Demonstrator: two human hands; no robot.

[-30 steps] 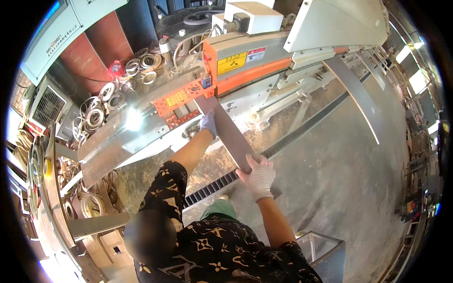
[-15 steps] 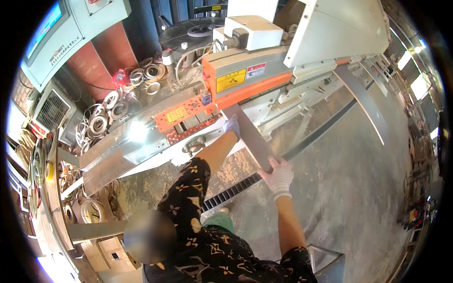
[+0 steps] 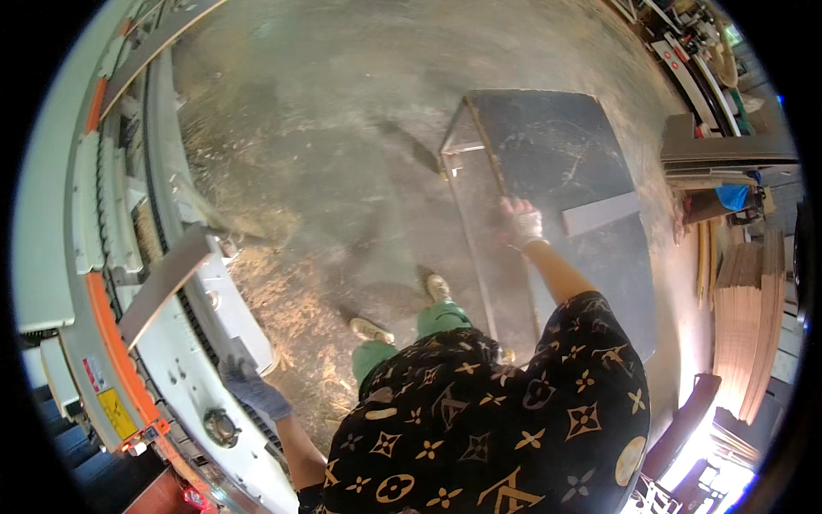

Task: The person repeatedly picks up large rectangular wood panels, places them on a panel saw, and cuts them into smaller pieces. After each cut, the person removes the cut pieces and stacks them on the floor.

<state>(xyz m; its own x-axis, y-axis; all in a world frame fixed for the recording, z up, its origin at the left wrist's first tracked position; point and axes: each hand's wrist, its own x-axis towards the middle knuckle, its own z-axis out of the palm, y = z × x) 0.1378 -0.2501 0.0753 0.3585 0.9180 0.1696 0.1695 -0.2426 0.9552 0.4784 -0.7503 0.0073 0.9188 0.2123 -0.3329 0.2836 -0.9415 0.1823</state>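
- Grey board strip point(image 3: 601, 213) lies flat across the dark metal table point(image 3: 548, 137), at its right side, tilted a little; no hand grips it. It sits close to the table's far edge, so a knock could push it off onto the floor.
- Right hand point(image 3: 521, 223), in a white glove, rests on the near rim of the table, just left of the strip and apart from it. It looks laid loosely on the rim, but whether the fingers curl over the edge I cannot tell. Leaning weight there might tip or shift the table.
- Left hand point(image 3: 248, 385), in a dark glove, reaches back to the white machine bed point(image 3: 193, 343), beside the toothed black conveyor track point(image 3: 184, 295); whether it clenches anything I cannot tell. With the body turned away, a glove could catch in that track if it runs.
- Another grey strip point(image 3: 163, 283) lies slanted across the conveyor, untouched; it may jam or slide off.
- Sawdust and shavings point(image 3: 282, 300) cover the concrete floor around the shoes point(image 3: 402, 308), so a twisting step between machine and table could slip.
- Stacked wooden panels point(image 3: 753, 317) stand well apart at the right.
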